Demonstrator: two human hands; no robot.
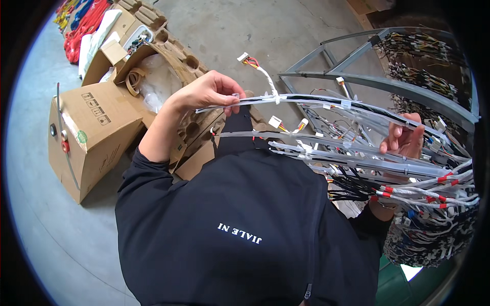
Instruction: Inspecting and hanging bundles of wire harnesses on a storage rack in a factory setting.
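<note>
My left hand (217,92) is closed, thumb and fingers pinching the left end of a long wire harness (311,100) in a translucent sleeve. A white-wrapped branch (265,76) with a white connector (243,57) sticks up from it. My right hand (406,137) is curled around the same harness farther right; part of that hand is hidden behind the sleeves. Closer to my body, several more sleeved harnesses (357,161) lie side by side, with small white connectors (275,122) on short wires.
At right, white cables with red bands (423,196) hang above a dense mass of dark wiring (434,234). A grey metal rack (352,53) stands beyond. Cardboard boxes (97,127) and moulded pulp trays (186,58) are at left; red cable bundles (89,33) lie at far left.
</note>
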